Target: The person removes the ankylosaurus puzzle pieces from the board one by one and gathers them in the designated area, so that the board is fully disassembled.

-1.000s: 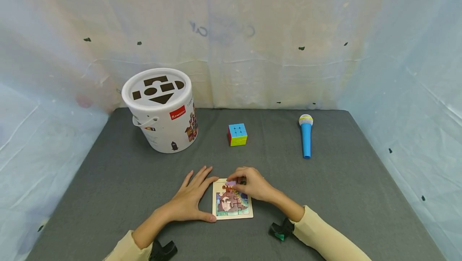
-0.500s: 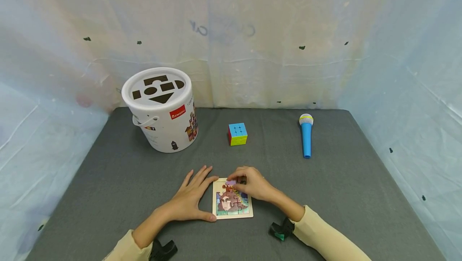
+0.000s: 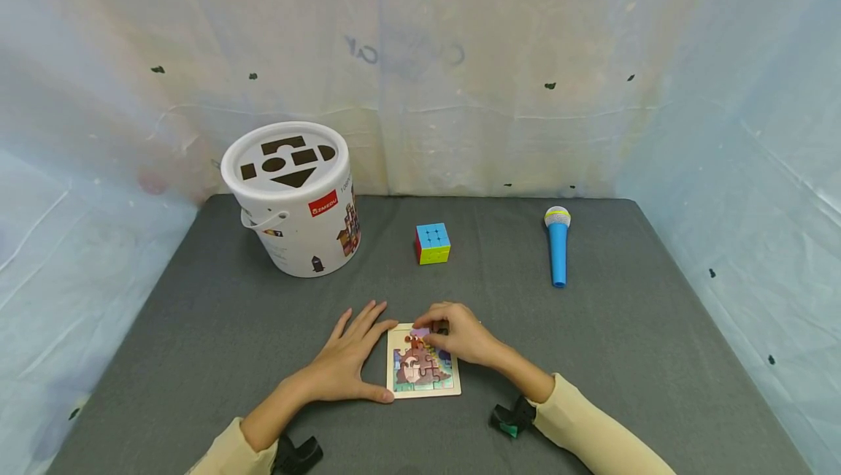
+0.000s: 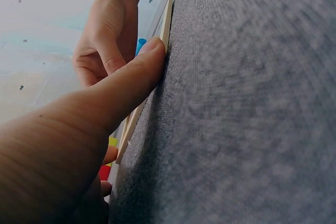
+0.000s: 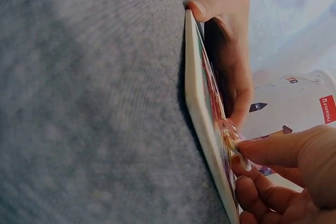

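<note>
A small jigsaw puzzle in a pale wooden tray [image 3: 390, 373] lies flat on the grey cloth, with a brown cartoon animal on its pieces. My left hand [image 3: 344, 364] lies spread at the tray's left side, thumb at the near corner and index fingertip at the far corner. Over the tray's upper part, my right hand [image 3: 463, 335] pinches a puzzle piece [image 5: 243, 161] between thumb and fingers. The right wrist view shows that piece tilted against the puzzle surface. From the head view, my right fingers hide the puzzle's upper right part.
A white bucket [image 3: 296, 234] with shape cut-outs in its lid stands at the back left. Beyond the puzzle sits a Rubik's cube [image 3: 433, 244]. A blue toy microphone [image 3: 558, 249] lies at the back right. Plastic sheeting [image 3: 493, 44] walls the table's back and sides.
</note>
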A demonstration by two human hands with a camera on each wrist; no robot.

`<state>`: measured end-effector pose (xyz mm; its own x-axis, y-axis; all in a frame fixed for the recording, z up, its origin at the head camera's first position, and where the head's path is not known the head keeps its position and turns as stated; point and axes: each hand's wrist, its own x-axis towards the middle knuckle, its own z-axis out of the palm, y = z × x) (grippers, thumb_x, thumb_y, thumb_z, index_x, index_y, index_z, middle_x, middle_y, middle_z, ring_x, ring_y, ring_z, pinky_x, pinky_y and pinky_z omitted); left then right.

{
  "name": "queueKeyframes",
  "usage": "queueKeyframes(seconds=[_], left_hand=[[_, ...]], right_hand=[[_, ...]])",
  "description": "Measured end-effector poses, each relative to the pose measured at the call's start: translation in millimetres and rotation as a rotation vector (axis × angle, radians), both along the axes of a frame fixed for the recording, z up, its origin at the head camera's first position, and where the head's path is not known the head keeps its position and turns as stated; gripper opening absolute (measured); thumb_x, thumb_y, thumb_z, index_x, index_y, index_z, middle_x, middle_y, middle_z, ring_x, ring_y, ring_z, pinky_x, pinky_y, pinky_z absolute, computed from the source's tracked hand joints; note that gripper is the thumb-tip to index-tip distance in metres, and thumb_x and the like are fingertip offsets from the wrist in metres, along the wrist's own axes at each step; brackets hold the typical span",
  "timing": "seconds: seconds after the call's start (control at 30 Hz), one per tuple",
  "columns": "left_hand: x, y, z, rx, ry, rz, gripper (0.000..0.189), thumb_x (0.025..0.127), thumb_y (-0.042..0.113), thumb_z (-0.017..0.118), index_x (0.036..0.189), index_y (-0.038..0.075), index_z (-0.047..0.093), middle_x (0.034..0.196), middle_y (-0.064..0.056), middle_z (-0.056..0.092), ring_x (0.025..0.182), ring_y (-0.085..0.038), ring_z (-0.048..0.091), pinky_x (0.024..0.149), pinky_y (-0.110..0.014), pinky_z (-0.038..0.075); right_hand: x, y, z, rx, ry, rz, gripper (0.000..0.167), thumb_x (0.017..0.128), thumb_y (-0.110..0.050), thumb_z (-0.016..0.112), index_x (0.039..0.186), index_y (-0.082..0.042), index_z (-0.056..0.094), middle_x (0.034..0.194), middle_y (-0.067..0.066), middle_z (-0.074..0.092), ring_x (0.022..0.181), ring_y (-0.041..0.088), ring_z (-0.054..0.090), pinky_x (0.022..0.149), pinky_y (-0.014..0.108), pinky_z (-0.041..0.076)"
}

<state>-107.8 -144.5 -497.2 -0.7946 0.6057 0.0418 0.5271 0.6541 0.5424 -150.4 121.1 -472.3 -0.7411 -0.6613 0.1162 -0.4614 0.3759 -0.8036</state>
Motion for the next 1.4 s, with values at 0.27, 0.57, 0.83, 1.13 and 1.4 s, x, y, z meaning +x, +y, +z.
queueKeyframes(seconds=[0.27,0.57,0.83,1.13,1.4], left_hand=[[0.6,0.1,1.3,0.005,0.016,-0.007,0.111,0.069,0.071,0.077,0.155,0.015,0.034,0.164,-0.017,0.016,0.152,-0.035,0.008,0.115,-0.064,0.000],[0.4,0.3,1.5,0.005,0.003,0.000,0.111,0.069,0.072,0.076,0.155,0.016,0.034,0.165,-0.015,0.015,0.152,-0.033,0.006,0.116,-0.063,0.000],[0.3,-0.1,1.0,0.004,0.002,-0.001,0.112,0.068,0.073,0.076,0.155,0.016,0.033,0.165,-0.015,0.014,0.152,-0.032,0.006,0.116,-0.062,-0.001],[0.3,0.5,1.6,0.016,0.006,-0.003,0.111,0.069,0.072,0.077,0.155,0.016,0.035,0.164,-0.016,0.015,0.152,-0.034,0.007,0.115,-0.064,0.000],[0.0,0.2,0.5,0.011,0.000,0.001,0.112,0.068,0.073,0.076,0.155,0.017,0.034,0.165,-0.015,0.014,0.152,-0.032,0.006,0.116,-0.063,-0.001]], right_hand=[[0.1,0.0,-3.5,0.013,0.017,-0.018,0.020,0.090,0.002,0.069,0.108,-0.004,0.075,0.087,-0.002,0.064,0.073,0.008,0.053,0.066,0.024,0.048],[-0.4,0.6,-4.1,-0.020,0.000,-0.018,0.021,0.090,0.004,0.068,0.108,-0.004,0.075,0.088,-0.002,0.065,0.074,0.009,0.054,0.067,0.024,0.049],[-0.6,1.4,-4.0,-0.095,-0.043,-0.039,0.019,0.093,0.004,0.065,0.108,-0.001,0.074,0.090,0.006,0.066,0.073,0.009,0.055,0.064,0.025,0.050],[-1.3,9.0,-1.8,-0.118,-0.029,-0.080,0.017,0.092,0.002,0.068,0.107,-0.003,0.075,0.091,0.007,0.068,0.073,0.011,0.055,0.065,0.025,0.048],[0.3,37.8,22.5,-0.072,-0.008,-0.162,0.018,0.090,0.010,0.066,0.107,0.008,0.071,0.095,0.020,0.068,0.072,0.019,0.054,0.062,0.025,0.046]])
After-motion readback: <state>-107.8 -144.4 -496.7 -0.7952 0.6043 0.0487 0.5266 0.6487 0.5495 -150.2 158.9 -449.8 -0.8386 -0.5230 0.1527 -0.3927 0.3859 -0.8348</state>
